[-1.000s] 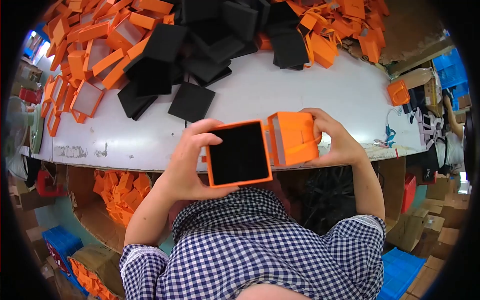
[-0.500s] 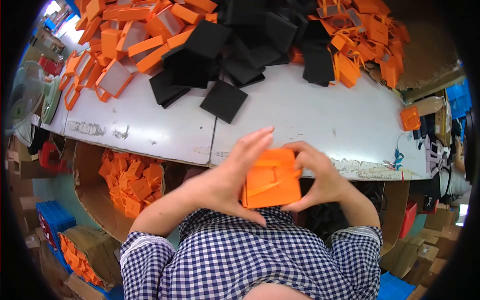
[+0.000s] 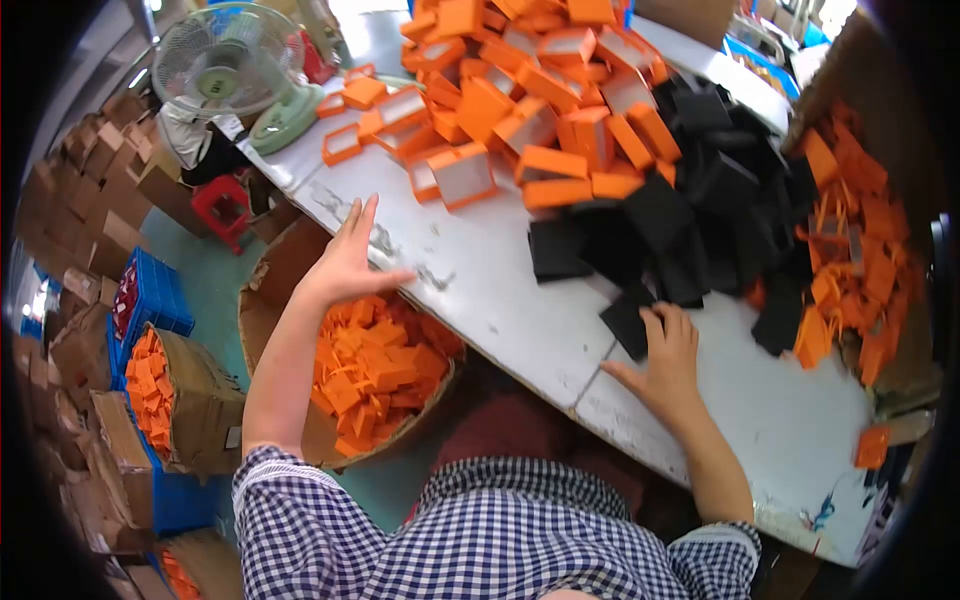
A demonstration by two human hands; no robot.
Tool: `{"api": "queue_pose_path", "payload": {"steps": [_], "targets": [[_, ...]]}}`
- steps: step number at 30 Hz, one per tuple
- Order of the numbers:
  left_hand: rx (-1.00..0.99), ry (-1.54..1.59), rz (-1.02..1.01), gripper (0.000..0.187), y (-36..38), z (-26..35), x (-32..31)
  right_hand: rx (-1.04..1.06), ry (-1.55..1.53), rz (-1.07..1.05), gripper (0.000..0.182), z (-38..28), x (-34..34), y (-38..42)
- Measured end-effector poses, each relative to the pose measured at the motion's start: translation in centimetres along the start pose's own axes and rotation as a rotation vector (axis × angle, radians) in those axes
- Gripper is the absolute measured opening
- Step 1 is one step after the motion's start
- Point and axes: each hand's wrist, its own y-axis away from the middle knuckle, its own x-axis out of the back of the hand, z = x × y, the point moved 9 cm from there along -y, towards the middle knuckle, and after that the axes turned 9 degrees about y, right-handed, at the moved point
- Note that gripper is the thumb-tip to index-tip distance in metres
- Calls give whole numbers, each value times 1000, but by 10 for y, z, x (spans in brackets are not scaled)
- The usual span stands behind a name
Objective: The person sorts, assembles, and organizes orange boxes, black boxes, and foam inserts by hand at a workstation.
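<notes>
My left hand [image 3: 350, 262], fingers spread and holding nothing, is over the rim of a cardboard carton [image 3: 268, 290] beside the table edge. Many small orange boxes [image 3: 385, 360] fill that carton below the hand. Out on the white table, my right hand [image 3: 664, 362] reaches to a flat black square piece [image 3: 625, 320]. Its fingertips are at the piece's right edge, and the thumb stands apart from them. Behind this piece lies a heap of similar black pieces [image 3: 690, 220].
Orange box parts with pale panels [image 3: 460, 172] are heaped at the table's far side. More orange boxes with ribbons [image 3: 870, 255] lie at the right against cardboard. A fan [image 3: 225, 75] stands at the left corner. Another carton [image 3: 205, 400] and a blue crate [image 3: 155, 300] are at the left.
The orange box has left both hands. My left hand has moved left over the carton, my right hand out to the black piece. The view has turned left.
</notes>
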Motion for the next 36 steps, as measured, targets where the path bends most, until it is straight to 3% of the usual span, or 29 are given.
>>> {"api": "queue_pose_path", "payload": {"steps": [4, 6, 10, 12, 14, 16, 18, 22, 23, 24, 26, 28, 30, 32, 34, 36], "targets": [[131, -39, 333, 135, -115, -133, 48, -19, -38, 55, 61, 32, -23, 15], [331, -70, 336, 135, -141, -155, 73, -23, -23, 43, 57, 33, -19, 16], [464, -178, 351, 135, -202, -216, 85, -97, -9, 28, 58, 34, -17, 10], [414, -195, 387, 118, -221, -230, 84, -59, -9, -21, 58, 33, -19, 9], [248, -188, 362, 76, -251, -281, 65, -97, -9, -16, 57, 39, -19, 9], [144, -77, 455, 40, -227, -241, 66, -66, -31, -31, 59, 37, -20, 9], [-34, -195, 478, 27, -194, -211, 60, -86, -42, -23, 63, 40, -20, 9], [-171, -99, 351, 23, -130, -192, 28, -81, -66, 17, 63, 39, -14, 8], [-124, 0, 340, 22, -112, -167, 21, -81, -76, 25, 64, 40, -15, 9], [-242, -77, 348, 22, -96, -141, 14, -80, -85, 33, 64, 41, -15, 11], [-291, -9, 261, 23, -73, -106, -6, -91, -92, 38, 62, 42, -14, 11], [-245, 112, 194, 26, -48, -65, -14, -24, -74, 86, 58, 36, -10, 15], [-350, 143, 186, 38, -14, -12, -16, 26, -4, 138, 50, 35, 4, 17], [-420, 474, 153, 61, 18, 43, -34, 237, 90, 258, 39, 29, 12, 35], [-593, 374, 15, 89, 47, 110, -72, 202, 95, 382, 24, 42, 58, 43], [-585, 553, -191, 113, 61, 146, -135, -215, -233, 325, 16, 63, 76, 46]]}}
